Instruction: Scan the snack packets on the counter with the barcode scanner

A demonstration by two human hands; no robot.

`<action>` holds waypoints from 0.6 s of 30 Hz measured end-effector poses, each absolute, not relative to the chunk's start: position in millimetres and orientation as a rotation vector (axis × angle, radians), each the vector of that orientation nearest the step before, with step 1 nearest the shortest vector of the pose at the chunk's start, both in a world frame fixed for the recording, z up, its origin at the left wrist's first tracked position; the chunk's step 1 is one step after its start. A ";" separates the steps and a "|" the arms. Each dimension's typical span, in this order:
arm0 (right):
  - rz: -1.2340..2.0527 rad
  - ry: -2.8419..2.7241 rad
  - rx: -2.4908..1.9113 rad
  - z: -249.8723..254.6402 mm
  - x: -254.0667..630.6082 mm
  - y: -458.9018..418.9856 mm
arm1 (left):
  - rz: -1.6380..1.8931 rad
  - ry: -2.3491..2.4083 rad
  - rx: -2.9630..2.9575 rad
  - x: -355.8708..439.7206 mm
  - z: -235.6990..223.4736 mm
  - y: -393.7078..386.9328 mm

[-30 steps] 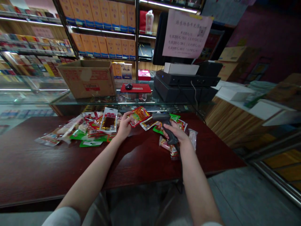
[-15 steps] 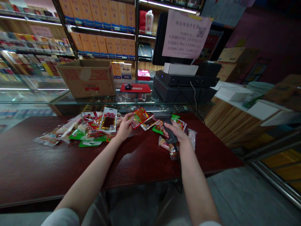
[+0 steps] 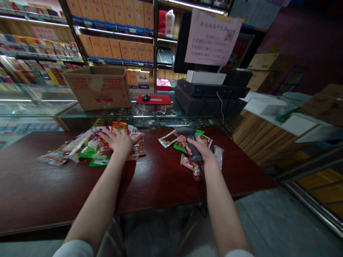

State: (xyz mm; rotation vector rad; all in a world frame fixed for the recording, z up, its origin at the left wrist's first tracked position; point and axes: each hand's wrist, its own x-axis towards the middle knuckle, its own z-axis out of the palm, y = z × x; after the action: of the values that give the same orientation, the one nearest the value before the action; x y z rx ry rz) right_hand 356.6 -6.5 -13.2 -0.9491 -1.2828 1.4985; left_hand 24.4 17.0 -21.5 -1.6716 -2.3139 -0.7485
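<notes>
Notice text [image 3: 213, 37] blurred, packet labels [image 3: 168, 139] too small

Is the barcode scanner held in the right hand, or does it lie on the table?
Held: the right hand grips the barcode scanner by its handle, with the head raised over the snack packets.

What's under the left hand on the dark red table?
The left hand rests on a heap of plastic-wrapped snack packets, with red and green ones showing around its fingers. Whatever lies directly beneath the palm is hidden.
</notes>
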 end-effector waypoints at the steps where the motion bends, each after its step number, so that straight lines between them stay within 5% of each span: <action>1: 1.495 -1.278 -0.952 -13.7 357.1 -6.2 | -0.724 -2.308 -1.653 25.2 -19.0 14.4; 9: 1.501 -1.160 -0.959 -17.6 361.9 -2.0 | -0.621 -1.909 -2.259 96.3 -21.2 30.7; 18: 1.492 -1.164 -0.944 -22.8 367.6 3.0 | -0.696 -2.376 -2.651 163.5 -53.1 119.8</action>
State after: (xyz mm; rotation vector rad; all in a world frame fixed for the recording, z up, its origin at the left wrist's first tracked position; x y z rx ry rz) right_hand 367.6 3.0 -22.8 -0.9439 -1.1644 1.4923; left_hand 163.5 119.8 -53.1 -2.6509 -2.3756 -0.6955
